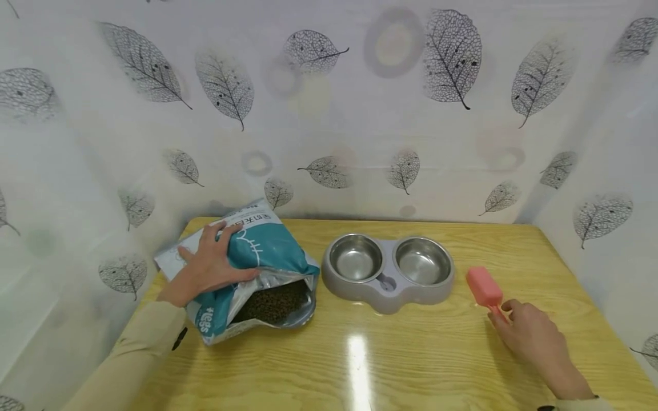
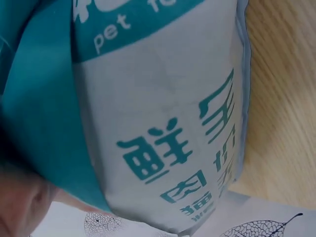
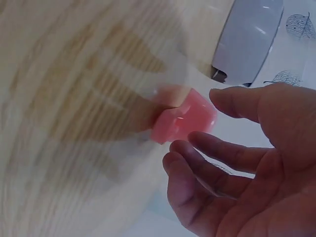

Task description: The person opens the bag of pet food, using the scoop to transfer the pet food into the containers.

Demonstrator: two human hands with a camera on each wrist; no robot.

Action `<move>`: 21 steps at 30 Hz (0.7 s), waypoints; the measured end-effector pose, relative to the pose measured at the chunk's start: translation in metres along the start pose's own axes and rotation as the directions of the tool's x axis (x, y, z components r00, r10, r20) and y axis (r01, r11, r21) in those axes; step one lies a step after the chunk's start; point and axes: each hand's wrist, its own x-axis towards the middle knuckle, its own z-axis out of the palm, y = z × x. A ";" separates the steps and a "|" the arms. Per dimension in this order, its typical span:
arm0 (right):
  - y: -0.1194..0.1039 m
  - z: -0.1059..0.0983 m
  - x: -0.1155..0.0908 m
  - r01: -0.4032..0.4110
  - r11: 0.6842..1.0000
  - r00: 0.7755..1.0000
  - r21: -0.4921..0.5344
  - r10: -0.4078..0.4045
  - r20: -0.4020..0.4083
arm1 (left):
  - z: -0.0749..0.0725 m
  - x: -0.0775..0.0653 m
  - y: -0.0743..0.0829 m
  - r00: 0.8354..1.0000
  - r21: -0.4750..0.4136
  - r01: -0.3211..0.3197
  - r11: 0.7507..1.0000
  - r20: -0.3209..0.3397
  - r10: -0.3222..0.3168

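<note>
A teal and white pet food bag (image 1: pixel 272 242) lies tilted on the table's left side, its mouth facing front and brown kibble (image 1: pixel 272 302) showing inside. My left hand (image 1: pixel 213 262) rests on top of the bag with fingers and thumb spread. In the left wrist view the printed side of the bag (image 2: pixel 158 108) fills most of the picture. On the right lies a pink scoop (image 1: pixel 484 286), its handle pointing toward my right hand (image 1: pixel 534 334). The right wrist view shows a gap between thumb and fingers, with the scoop (image 3: pixel 190 118) just beyond the fingertips.
Between the bag and the scoop stands a grey double pet bowl (image 1: pixel 388 299) with two metal dishes. The wood-grain table (image 1: pixel 411 365) meets a leaf-patterned sheet (image 1: pixel 354 114) at the back, which also hangs along both sides.
</note>
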 end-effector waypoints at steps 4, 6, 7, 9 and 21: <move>0.004 0.006 0.008 -0.004 1.000 0.999 0.001 0.004 0.037 | 0.004 -0.002 0.002 0.999 -0.009 0.021 1.000 -0.032 -0.021; 0.007 0.008 0.012 0.001 1.000 0.999 0.008 -0.002 0.053 | 0.005 -0.003 0.004 0.999 -0.014 0.033 0.999 -0.043 -0.033; 0.009 0.008 0.014 0.009 1.000 0.999 0.010 -0.009 0.052 | 0.007 -0.003 0.004 0.998 -0.017 0.037 0.999 -0.047 -0.038; 0.012 0.008 0.016 0.019 1.000 0.999 0.010 -0.019 0.051 | 0.009 -0.004 0.005 0.998 -0.027 0.040 0.999 -0.050 -0.041; 0.016 0.006 0.015 0.113 0.993 0.993 0.034 -0.113 -0.023 | 0.005 -0.006 0.005 0.998 -0.026 0.048 0.998 0.028 -0.048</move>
